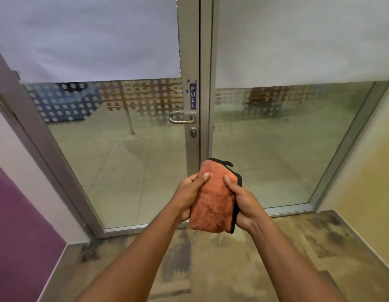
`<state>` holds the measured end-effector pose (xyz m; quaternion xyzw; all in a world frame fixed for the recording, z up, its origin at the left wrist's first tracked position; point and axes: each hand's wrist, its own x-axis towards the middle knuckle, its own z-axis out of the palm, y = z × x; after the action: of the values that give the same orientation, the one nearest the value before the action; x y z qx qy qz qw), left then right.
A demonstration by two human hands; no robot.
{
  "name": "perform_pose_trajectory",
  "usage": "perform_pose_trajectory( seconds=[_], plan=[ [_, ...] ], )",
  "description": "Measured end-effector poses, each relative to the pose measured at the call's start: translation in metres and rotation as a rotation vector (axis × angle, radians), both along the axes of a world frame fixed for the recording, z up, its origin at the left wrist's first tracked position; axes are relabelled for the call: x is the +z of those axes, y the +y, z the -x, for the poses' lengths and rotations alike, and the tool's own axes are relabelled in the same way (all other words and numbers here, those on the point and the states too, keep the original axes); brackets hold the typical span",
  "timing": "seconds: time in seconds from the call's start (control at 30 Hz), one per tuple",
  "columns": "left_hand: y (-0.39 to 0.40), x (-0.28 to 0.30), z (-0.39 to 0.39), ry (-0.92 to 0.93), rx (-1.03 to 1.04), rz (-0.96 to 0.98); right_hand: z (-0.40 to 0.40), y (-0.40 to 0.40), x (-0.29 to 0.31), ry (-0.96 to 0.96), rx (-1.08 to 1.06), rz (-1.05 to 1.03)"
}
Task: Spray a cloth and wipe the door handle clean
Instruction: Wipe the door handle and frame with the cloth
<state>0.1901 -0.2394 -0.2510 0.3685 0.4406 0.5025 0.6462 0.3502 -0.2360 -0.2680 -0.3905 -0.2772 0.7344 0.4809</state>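
Observation:
A folded orange cloth (213,199) with a black edge is held upright in front of me, below the middle of the double glass doors. My left hand (190,192) grips its left side with the thumb on the front. My right hand (243,201) grips the right side, thumb also on the front. The metal lever door handle (181,120) sits on the left door's frame, well above and a little left of the cloth. A keyhole (193,133) lies just under it. No spray bottle shows in the head view.
A blue PULL sign (192,96) is fixed above the handle. The two glass doors (276,149) are shut, with white blinds over their upper halves. A purple wall (21,214) stands left, a yellow wall (363,182) right. The floor (211,269) is stained.

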Motion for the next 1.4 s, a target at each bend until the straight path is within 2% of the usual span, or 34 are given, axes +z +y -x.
perform_pose_trajectory(
  seconds=[0.13, 0.4, 0.77, 0.97, 1.1, 1.27, 1.4],
  plan=[
    [0.024, 0.009, 0.009, -0.032, 0.009, -0.003, 0.011, 0.029, 0.014, -0.008, 0.010, -0.058],
    [0.085, 0.017, 0.044, 0.003, -0.025, -0.076, 0.041, 0.077, 0.025, 0.098, 0.152, 0.004],
    [0.187, 0.060, 0.107, 0.473, -0.105, -0.322, 0.107, 0.152, 0.054, 0.066, -0.158, -0.100],
    [0.234, 0.081, 0.138, 0.522, -0.174, -0.412, 0.137, 0.184, 0.064, 0.076, -0.256, -0.164],
    [0.262, 0.098, 0.148, 0.617, -0.201, -0.497, 0.145, 0.202, 0.072, 0.079, -0.312, -0.169],
    [0.302, 0.123, 0.156, 0.737, -0.089, -0.592, 0.139, 0.231, 0.079, 0.089, -0.382, -0.158],
    [0.336, 0.150, 0.164, 0.992, 0.008, -0.769, 0.127, 0.256, 0.082, 0.103, -0.424, -0.166]
  ],
)
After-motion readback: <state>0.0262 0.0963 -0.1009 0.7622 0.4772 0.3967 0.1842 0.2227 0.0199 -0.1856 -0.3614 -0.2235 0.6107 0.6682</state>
